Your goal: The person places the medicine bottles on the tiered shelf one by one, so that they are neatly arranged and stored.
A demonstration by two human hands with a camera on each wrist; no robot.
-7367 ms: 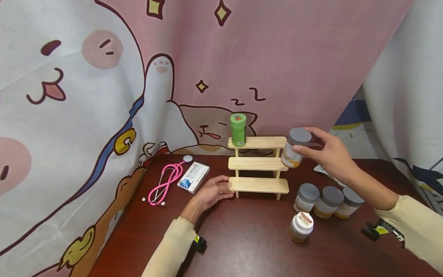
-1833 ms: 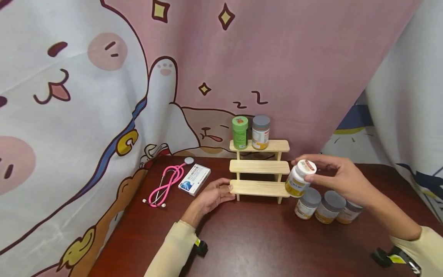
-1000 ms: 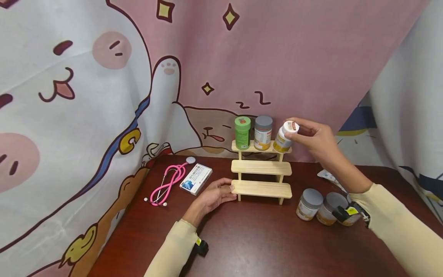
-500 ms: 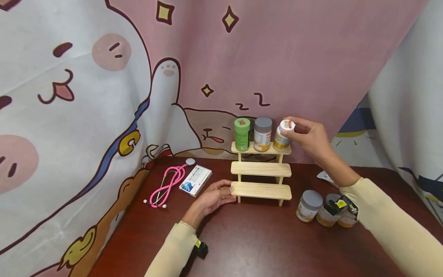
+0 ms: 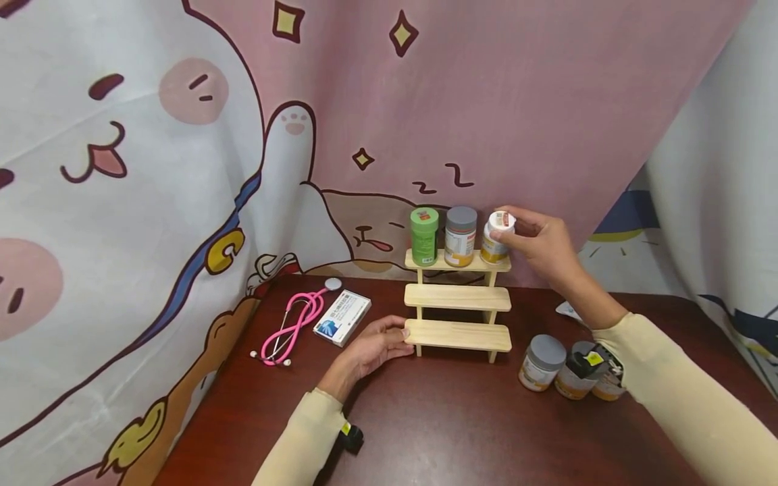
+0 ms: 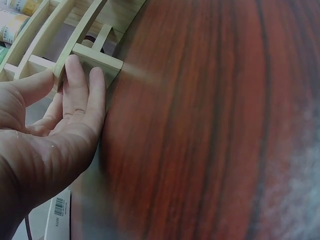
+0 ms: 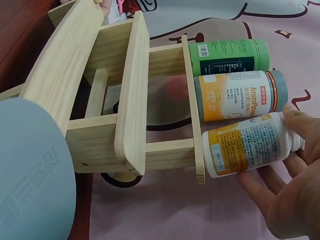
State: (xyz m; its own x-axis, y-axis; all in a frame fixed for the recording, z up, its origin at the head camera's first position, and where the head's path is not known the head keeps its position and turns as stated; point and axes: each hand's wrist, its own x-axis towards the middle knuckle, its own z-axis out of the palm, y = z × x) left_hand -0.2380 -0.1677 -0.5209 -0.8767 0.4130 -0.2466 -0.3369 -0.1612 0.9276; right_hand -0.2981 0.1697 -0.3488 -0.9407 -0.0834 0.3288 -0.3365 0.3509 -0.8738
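A three-tier wooden display rack [image 5: 457, 297] stands on the dark red table. My left hand [image 5: 373, 347] pinches the left end of its lowest shelf, thumb on top and fingertips underneath, as the left wrist view shows. At the right end of the top shelf, my right hand [image 5: 543, 243] grips a white pill bottle [image 7: 245, 145] with a yellow label, thumb and fingers around its upper part. The bottle stands upright, its base right at the shelf board. Beside it on that shelf are a grey-lidded supplement jar [image 5: 460, 244] and, leftmost, a green bottle [image 5: 424, 239].
Three grey-lidded jars [image 5: 541, 363] stand on the table right of the rack, partly hidden by the right wrist camera. Left of the rack lie a medicine box [image 5: 342, 317] and a pink stethoscope [image 5: 310, 307]. A cartoon-print curtain [image 5: 547, 101] hangs close behind.
The grey-lidded jar went from my right hand onto the top shelf. My right hand then brought the white pill bottle up from the table to that shelf's right end. My left hand keeps its hold.
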